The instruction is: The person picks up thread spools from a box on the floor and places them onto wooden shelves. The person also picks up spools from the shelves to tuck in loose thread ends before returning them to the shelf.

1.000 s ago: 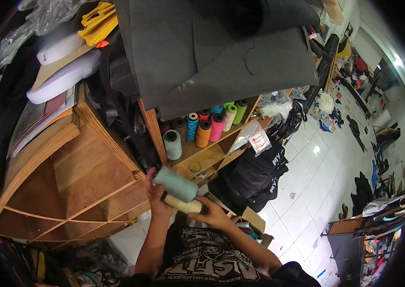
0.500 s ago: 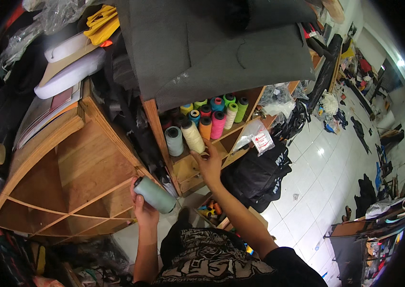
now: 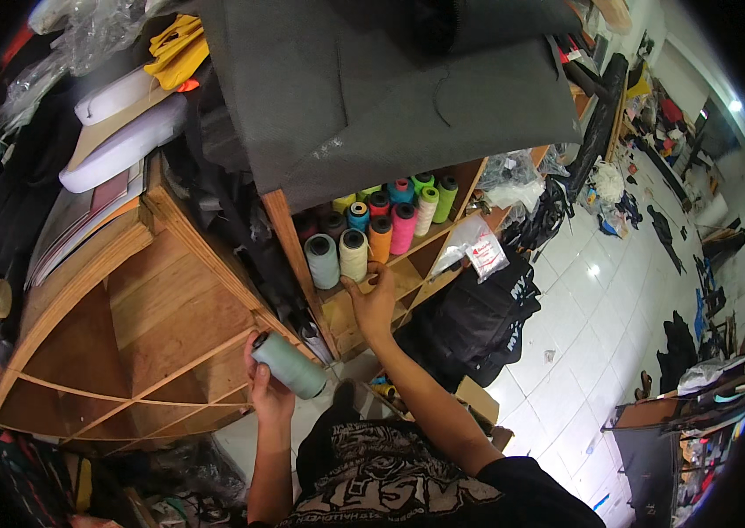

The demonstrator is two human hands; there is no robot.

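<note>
My left hand (image 3: pixel 272 394) is wrapped round a grey-green thread cone (image 3: pixel 291 366) with a dark core end, held tilted beside the empty-looking wooden shelf unit. My right hand (image 3: pixel 374 304) is at the front of a wooden thread compartment, its thumb and fingers apart just below a cream thread cone (image 3: pixel 353 257); whether the fingertips still touch its base I cannot tell. That cone stands between a grey-blue cone (image 3: pixel 322 262) and an orange cone (image 3: pixel 379 236). Pink (image 3: pixel 402 229), pale cream-green (image 3: pixel 425 211) and bright green (image 3: pixel 445 199) cones continue the front row, with several more behind.
A divided wooden shelf unit (image 3: pixel 187 304) stands at left, with white visors (image 3: pixel 126 141) on top. Dark grey fabric (image 3: pixel 390 97) hangs over the thread shelf. Black printed bags (image 3: pixel 482 317) and an open cardboard box (image 3: pixel 478 402) lie on the right, beside white floor tiles (image 3: pixel 557 387).
The cream cone has gone from tilted to standing in the front row. My right hand has shifted slightly left and down, its fingers parting. My left hand keeps hold of the grey-green cone.
</note>
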